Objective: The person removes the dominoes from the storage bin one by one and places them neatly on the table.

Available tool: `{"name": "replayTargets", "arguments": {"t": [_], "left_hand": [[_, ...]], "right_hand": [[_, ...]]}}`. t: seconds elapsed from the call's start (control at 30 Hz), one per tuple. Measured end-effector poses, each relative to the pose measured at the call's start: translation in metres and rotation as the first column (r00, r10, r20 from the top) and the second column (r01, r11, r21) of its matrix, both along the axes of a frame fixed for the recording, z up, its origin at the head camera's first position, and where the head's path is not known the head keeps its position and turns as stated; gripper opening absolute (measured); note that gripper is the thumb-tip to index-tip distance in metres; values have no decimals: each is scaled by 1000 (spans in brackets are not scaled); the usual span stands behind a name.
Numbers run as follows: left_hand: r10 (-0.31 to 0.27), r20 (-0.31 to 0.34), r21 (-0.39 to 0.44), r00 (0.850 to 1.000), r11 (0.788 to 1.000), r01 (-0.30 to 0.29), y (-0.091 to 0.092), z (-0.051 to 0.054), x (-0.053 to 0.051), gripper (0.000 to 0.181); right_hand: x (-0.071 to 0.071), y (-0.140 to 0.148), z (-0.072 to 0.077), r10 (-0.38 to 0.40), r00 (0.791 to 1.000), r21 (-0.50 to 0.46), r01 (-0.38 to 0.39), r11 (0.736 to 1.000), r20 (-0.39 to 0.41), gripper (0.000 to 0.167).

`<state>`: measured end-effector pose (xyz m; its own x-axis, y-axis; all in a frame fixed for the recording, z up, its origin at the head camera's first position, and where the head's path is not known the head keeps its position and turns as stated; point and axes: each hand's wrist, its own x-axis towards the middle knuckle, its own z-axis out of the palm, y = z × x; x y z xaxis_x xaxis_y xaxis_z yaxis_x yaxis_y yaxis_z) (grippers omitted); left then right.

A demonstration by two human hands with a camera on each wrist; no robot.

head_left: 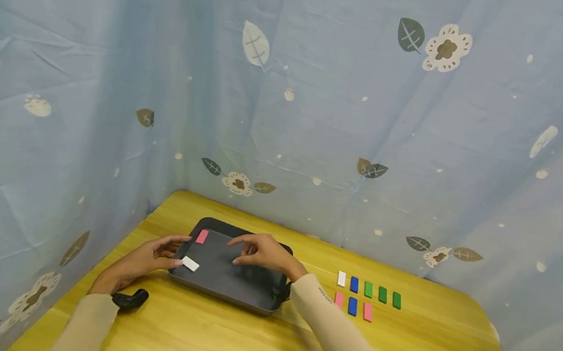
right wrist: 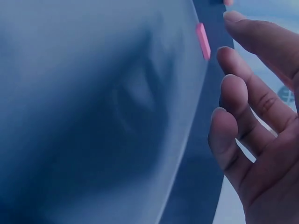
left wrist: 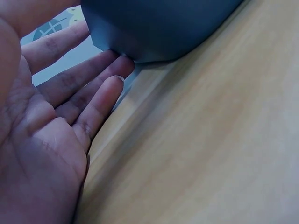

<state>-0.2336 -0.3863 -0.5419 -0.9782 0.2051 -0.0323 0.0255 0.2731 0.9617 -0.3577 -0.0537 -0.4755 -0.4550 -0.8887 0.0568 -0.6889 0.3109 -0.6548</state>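
Observation:
A dark grey rectangular tray (head_left: 230, 295) lies on the wooden table. At its left edge my left hand (head_left: 145, 258) holds the rim, with the thumb beside a white domino-like block (head_left: 190, 264) inside the tray. The fingers (left wrist: 100, 100) touch the tray's outer wall (left wrist: 154, 28) in the left wrist view. Over the tray hovers my right hand (head_left: 264, 252), thumb and index finger apart and nothing between them. A pink block (head_left: 202, 236) sits near the tray's far left corner; it also shows beyond the right fingertips in the right wrist view.
Right of the tray, several small blocks stand in two rows: white (head_left: 341, 279), blue (head_left: 355, 284), green (head_left: 383, 295) and pink (head_left: 368, 312). A patterned blue curtain (head_left: 320, 116) surrounds the table (head_left: 209, 336) at the back and sides.

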Motion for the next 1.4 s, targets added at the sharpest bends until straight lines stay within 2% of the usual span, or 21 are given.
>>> {"name": "replayTargets", "arguments": {"t": [0.13, 0.47, 0.6, 0.83, 1.17, 1.4], "left_hand": [[4, -5, -18, 1000, 1000, -5, 1, 1, -2, 64], [6, 6, -9, 1000, 1000, -6, 1, 3, -3, 64], [17, 15, -5, 1000, 1000, -17, 2, 5, -2, 65], [26, -5, 0, 1000, 1000, -26, 4, 1, -2, 63], [14, 7, 6, 1000, 1000, -14, 1, 0, 0, 65], [19, 18, 14, 1000, 1000, -19, 1, 0, 0, 64]], "right_hand": [[0, -15, -3, 8, 998, 13, -9, 1000, 57, 47], [-1, -41, -10, 11, 988, 142, -33, 989, 153, 55], [0, -50, -12, 18, 989, 156, -42, 987, 150, 54], [-1, -65, -21, 15, 989, 176, -42, 984, 149, 55], [3, -81, -26, 40, 996, 193, -55, 980, 80, 61], [4, -88, -25, 52, 998, 208, -58, 976, 38, 51]]}}
